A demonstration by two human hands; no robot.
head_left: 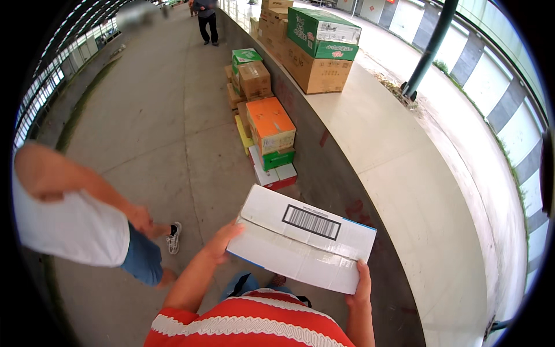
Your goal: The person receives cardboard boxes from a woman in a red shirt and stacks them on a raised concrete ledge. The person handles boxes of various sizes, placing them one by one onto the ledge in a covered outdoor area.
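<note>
A white cardboard box (pixel 295 263) with a barcode label is held level in front of my body, its taped seam facing up. My left hand (pixel 224 240) grips its left end, and my right hand (pixel 361 283) grips the right end with the thumb on the top edge. The fingers beneath the box are hidden. Beyond it, stacked boxes stand on the floor against the low wall: an orange-topped box (pixel 270 118) rests on a green box (pixel 278 158), with a white and red box (pixel 277 176) at the bottom.
A person in a white shirt (pixel 72 231) stands close on my left; another in dark clothes (pixel 207 23) is farther off. On the wide ledge (pixel 399 173) at my right, a green box (pixel 322 34) sits on a brown carton (pixel 317 72). A green post (pixel 430 52) rises beyond the ledge.
</note>
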